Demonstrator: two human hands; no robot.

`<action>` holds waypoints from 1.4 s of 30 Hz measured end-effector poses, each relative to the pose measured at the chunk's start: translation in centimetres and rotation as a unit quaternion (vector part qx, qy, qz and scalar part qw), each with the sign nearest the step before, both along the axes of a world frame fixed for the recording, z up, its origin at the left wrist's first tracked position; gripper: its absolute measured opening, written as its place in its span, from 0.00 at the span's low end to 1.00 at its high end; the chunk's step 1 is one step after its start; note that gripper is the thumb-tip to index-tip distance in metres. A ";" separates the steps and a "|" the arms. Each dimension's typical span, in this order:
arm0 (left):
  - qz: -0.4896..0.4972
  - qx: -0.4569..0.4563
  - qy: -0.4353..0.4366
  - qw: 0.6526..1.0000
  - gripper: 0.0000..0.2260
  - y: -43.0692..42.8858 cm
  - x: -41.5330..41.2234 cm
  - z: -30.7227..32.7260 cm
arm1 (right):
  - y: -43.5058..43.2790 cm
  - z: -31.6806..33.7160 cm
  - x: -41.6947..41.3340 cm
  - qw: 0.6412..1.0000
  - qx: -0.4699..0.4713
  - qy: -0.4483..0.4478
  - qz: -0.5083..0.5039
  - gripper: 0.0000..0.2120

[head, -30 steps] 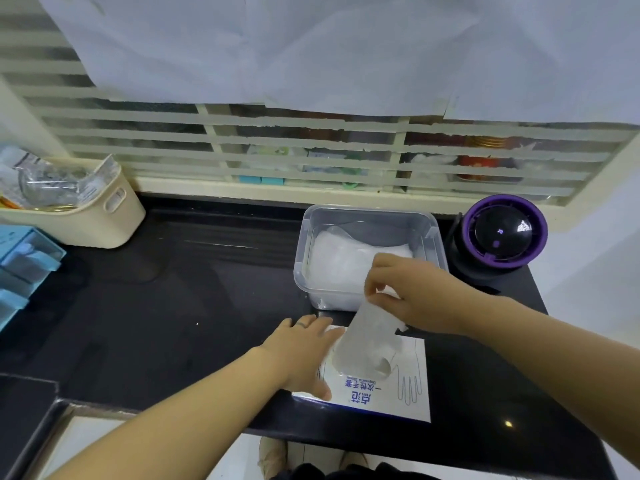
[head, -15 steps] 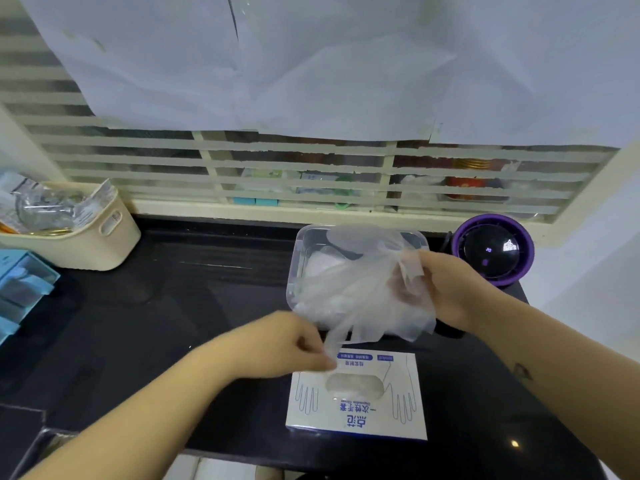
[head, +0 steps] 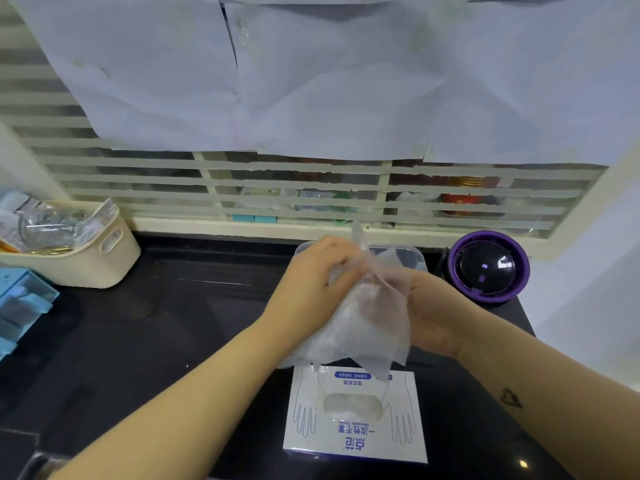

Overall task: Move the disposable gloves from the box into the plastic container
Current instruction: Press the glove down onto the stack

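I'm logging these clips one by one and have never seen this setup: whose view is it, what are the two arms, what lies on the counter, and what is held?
No machine here: a person works with bare hands, and the one picture comes from a camera worn on their head, looking forward and down. The arm at the left ends in their left hand, the other in their right hand. Both hold a bunch of clear gloves between them above the black counter; the left fingers curl into the film. Below the bunch the glove box lies flat, more gloves showing in its oval opening. Behind the hands stands the clear plastic container, mostly hidden. A cream basket sits far left, a round purple gadget at right.
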State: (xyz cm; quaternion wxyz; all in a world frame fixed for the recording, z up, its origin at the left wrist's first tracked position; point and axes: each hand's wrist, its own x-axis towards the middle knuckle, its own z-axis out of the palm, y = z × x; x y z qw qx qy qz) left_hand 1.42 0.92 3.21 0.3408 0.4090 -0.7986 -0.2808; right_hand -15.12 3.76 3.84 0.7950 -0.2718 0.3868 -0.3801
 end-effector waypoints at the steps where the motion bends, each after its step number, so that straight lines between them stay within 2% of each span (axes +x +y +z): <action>1: 0.013 -0.011 0.020 1.000 0.10 -0.1 -0.1 0.1 | -0.1 0.2 -0.2 1.000 0.000 0.006 -0.014 0.10; 3: 0.044 0.005 0.072 0.996 0.10 -0.2 0.2 0.5 | -0.6 -0.1 -1.1 0.998 0.014 0.018 -0.052 0.13; 5: 0.088 0.058 0.137 0.985 0.11 -0.6 0.9 1.1 | -1.3 -0.3 -2.2 0.995 0.031 0.029 -0.093 0.18; 9: 0.171 0.215 0.288 0.918 0.10 -2.7 2.3 2.5 | -3.1 0.9 -4.9 0.980 -0.025 0.073 -0.186 0.11; 11: 0.200 0.267 0.307 0.891 0.09 -3.7 2.9 2.8 | -4.1 1.6 -6.1 0.950 -0.109 0.204 -0.208 0.09; 13: 0.114 0.331 0.295 0.889 0.13 -4.3 3.2 2.6 | -4.9 3.0 -6.3 0.861 -0.250 0.391 -0.209 0.06; 14: 0.040 0.392 0.292 0.871 0.17 -4.5 3.2 2.6 | -5.2 3.8 -6.1 0.822 -0.325 0.420 -0.206 0.06; 15: -0.022 0.464 0.287 0.838 0.21 -4.7 3.2 2.5 | -5.4 4.5 -5.7 0.803 -0.386 0.407 -0.202 0.08; 16: -0.059 0.517 0.271 0.810 0.29 -4.9 3.0 2.5 | -5.4 5.0 -5.5 0.773 -0.451 0.407 -0.184 0.07; 18: -0.091 0.558 0.241 0.789 0.44 -6.0 3.0 1.5 | -5.3 5.2 -4.8 0.661 -0.577 0.471 -0.089 0.05; 20: -0.101 0.567 0.238 0.782 0.51 -7.1 2.5 0.1 | -5.4 4.2 -4.3 0.536 -0.660 0.526 0.019 0.05; 22: -0.093 0.572 0.250 0.776 0.52 -8.2 2.2 -1.2 | -5.6 2.4 -4.1 0.435 -0.712 0.541 0.105 0.06; 24: -0.050 0.547 0.220 0.806 0.41 -8.3 1.8 -1.6 | -6.1 0.1 -4.3 0.395 -0.712 0.555 0.170 0.06; 27: 0.066 0.508 0.093 0.854 0.15 -7.1 0.4 -1.4 | -6.9 -3.0 -5.2 0.367 -0.687 0.590 0.213 0.04; 29: 0.139 0.497 0.010 0.856 0.08 -6.9 0.1 -2.4 | -7.5 -4.8 -5.8 0.362 -0.647 0.632 0.225 0.07; 33: 0.136 0.501 -0.005 0.855 0.07 -6.9 0.8 -4.0 | -8.5 -7.6 -6.2 0.401 -0.571 0.669 0.258 0.10; 36: 0.093 0.458 -0.142 0.873 0.05 -6.8 2.1 -3.6 | -9.2 -9.3 -5.7 0.432 -0.514 0.683 0.286 0.15; 39: 0.044 0.413 -0.222 0.882 0.07 -7.3 3.3 -2.0 | -9.6 -10.7 -4.8 0.428 -0.463 0.708 0.319 0.20; 42: 0.040 0.274 -0.253 0.927 0.10 -8.1 2.0 -1.1 | -10.1 -11.2 -4.2 0.415 -0.429 0.731 0.329 0.23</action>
